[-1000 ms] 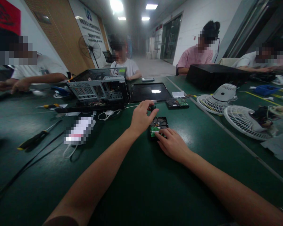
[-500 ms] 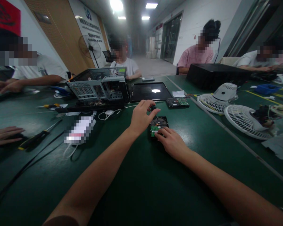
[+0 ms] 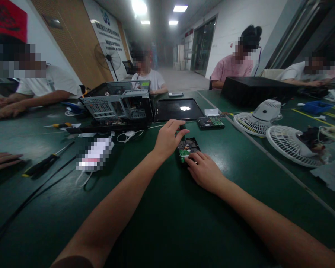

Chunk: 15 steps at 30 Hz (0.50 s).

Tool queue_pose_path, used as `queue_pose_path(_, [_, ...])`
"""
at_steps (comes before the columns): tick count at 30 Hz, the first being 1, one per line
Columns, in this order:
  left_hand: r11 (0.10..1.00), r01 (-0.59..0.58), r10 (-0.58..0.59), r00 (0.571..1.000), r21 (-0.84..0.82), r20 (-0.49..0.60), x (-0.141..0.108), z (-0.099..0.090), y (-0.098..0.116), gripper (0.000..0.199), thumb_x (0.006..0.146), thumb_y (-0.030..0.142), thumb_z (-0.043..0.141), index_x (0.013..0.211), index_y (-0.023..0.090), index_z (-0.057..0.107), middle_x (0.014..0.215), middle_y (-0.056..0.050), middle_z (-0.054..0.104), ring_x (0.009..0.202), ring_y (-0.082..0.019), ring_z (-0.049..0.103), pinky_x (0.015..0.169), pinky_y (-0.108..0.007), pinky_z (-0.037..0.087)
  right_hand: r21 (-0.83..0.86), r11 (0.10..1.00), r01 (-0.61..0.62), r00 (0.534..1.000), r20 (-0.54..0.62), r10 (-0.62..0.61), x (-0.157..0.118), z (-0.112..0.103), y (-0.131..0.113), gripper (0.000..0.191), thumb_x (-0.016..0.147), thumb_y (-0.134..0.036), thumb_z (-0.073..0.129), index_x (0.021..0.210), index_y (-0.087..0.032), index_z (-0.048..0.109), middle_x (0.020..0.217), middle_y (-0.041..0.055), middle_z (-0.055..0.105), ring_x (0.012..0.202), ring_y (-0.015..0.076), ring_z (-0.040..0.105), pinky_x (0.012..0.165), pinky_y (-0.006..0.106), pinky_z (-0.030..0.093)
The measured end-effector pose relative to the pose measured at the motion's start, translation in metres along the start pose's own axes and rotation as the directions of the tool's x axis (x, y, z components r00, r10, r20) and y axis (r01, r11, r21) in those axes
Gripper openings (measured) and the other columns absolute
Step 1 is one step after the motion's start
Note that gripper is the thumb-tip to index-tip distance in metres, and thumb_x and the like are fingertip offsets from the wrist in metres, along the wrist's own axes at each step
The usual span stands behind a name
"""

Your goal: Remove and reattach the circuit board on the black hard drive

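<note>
A black hard drive with a green circuit board [image 3: 189,146] lies on the green table in front of me. Above its left rear part, my left hand [image 3: 169,138] is closed around a small dark tool handle [image 3: 182,130], whose lower end I cannot make out clearly. My right hand [image 3: 206,172] is at the drive's near right edge, fingers bent and pressed against it, with the thumb side close to the circuit board.
An opened computer case [image 3: 117,106] and black panel [image 3: 178,109] stand beyond my hands. Another drive [image 3: 211,123] and white fan parts [image 3: 292,145] are right; a phone [image 3: 96,154], screwdriver [image 3: 41,165] and another person's hand [image 3: 2,162] are left. People sit around the table.
The dark handle in my left hand now stands more upright. The other person's hand at the left has drawn back slightly. My right hand has barely moved.
</note>
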<state>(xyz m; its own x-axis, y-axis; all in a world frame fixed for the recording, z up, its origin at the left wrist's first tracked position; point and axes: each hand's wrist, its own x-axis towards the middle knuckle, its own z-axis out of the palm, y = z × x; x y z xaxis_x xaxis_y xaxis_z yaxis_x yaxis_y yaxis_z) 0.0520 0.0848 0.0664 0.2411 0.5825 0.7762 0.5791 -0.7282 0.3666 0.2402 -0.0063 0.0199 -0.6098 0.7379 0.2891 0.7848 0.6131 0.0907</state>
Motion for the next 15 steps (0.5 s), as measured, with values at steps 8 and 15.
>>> queue_pose_path(8, [0.999,0.002,-0.006,0.997,-0.051,-0.078,-0.0066,0.0081,-0.0011,0.018,0.092,0.023,0.074,0.107,0.023,0.063,0.107,-0.004,0.067,0.095,-0.018,0.066,0.086,-0.034,0.057,0.040,0.999,-0.025,1.000,-0.015,0.025,0.0002,0.0006,-0.0012,0.036,0.097,-0.022,0.054,0.131,-0.015,0.063,0.123,0.0153,0.064,0.111,0.0299,0.056,0.097,0.046,0.047])
queue_pose_path(15, [0.998,-0.008,0.006,0.999,-0.058,-0.044,-0.0055,0.0075,-0.0027,0.021,0.096,0.016,0.066,0.117,0.021,0.063,0.112,-0.006,0.065,0.099,-0.018,0.066,0.091,-0.034,0.056,0.046,0.999,-0.026,1.000,-0.010,0.027,-0.0001,0.0015,-0.0014,0.036,0.096,-0.021,0.054,0.131,-0.015,0.062,0.124,0.0155,0.064,0.112,0.0297,0.056,0.098,0.047,0.047])
